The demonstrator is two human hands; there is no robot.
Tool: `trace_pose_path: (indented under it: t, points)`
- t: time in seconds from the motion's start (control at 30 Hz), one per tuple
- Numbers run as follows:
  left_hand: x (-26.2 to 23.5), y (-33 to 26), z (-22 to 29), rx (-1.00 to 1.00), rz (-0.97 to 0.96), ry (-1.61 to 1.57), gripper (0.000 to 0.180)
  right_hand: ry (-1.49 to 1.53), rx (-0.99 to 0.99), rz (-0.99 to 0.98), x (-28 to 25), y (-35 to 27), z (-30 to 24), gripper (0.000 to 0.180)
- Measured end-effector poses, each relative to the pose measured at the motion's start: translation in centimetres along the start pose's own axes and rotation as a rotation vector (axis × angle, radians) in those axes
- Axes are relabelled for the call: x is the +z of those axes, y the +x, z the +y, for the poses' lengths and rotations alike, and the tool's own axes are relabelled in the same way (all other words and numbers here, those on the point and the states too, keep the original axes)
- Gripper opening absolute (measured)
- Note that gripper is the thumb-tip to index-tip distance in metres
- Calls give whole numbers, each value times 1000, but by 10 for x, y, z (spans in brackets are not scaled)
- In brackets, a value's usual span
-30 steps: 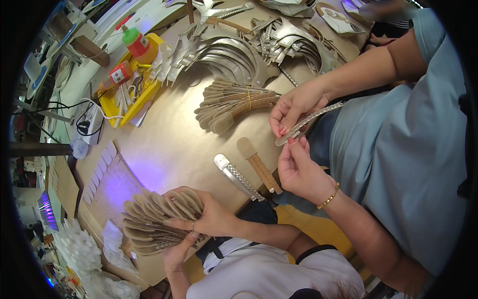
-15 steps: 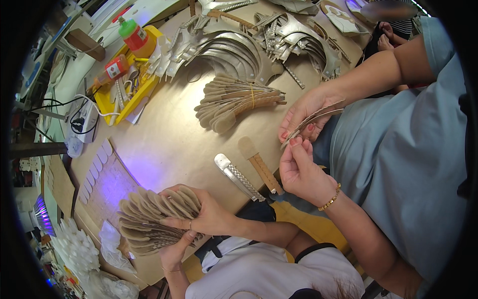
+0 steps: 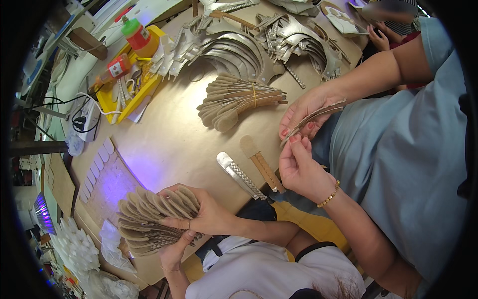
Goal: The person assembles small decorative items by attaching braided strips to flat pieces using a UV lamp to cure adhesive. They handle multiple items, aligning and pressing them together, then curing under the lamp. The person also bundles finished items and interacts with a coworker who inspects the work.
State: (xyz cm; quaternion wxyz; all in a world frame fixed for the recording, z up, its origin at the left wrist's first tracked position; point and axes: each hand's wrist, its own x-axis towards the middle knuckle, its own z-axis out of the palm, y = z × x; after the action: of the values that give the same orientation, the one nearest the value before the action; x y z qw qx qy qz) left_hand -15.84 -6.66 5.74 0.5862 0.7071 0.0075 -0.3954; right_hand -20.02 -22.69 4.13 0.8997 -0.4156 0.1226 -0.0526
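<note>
My right hand (image 3: 208, 215), with a ring on one finger, is closed around a thick fanned bundle of beige strap pieces (image 3: 142, 217) with rounded ends. Below it, my left hand (image 3: 174, 253) grips the bundle's lower side; some of its fingers are hidden. Braided texture shows along the bundle's lower edges. Nearest on the table (image 3: 181, 169) lie a silver braided strap piece (image 3: 240, 174) and a similar strap piece with its beige back up (image 3: 262, 164). Farther off sits another fanned bundle of beige strap pieces (image 3: 236, 102), bound with a band.
A co-worker's hands (image 3: 306, 154) pinch thin curved strips (image 3: 318, 115) at the right. Stacks of silver curved pieces (image 3: 239, 47) lie at the back. A yellow tray (image 3: 144, 97) holds bottles and tools at left. A board with rounded pieces (image 3: 107, 169) and plastic bags (image 3: 74, 249) lie nearby.
My hands keep the same hold on the bundle. Table items sit slightly farther right in view. The co-worker's strips have tilted a little, and a person's hand at the far right back has moved up.
</note>
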Motion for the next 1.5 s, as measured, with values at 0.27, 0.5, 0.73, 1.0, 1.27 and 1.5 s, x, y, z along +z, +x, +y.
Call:
trace_pose_path:
  t: [0.27,0.5,0.73,1.0,1.27,1.5]
  points:
    - [-1,-1,-1,19,12,-8,54,3,-25,4,3,0,1,43]
    - [-2,0,-3,77,-8,-13,54,-13,-17,0,3,0,1,44]
    - [-3,-2,-3,42,-7,11,57,-11,-40,12,4,-1,-1,47]
    - [-2,-3,-4,108,-22,-28,49,-2,-13,-2,5,-3,-3,47]
    - [0,-7,-3,121,5,-45,41,-37,-59,23,10,-5,-3,44]
    - [0,-9,-4,139,-21,-47,41,-27,-43,7,10,-6,-3,45]
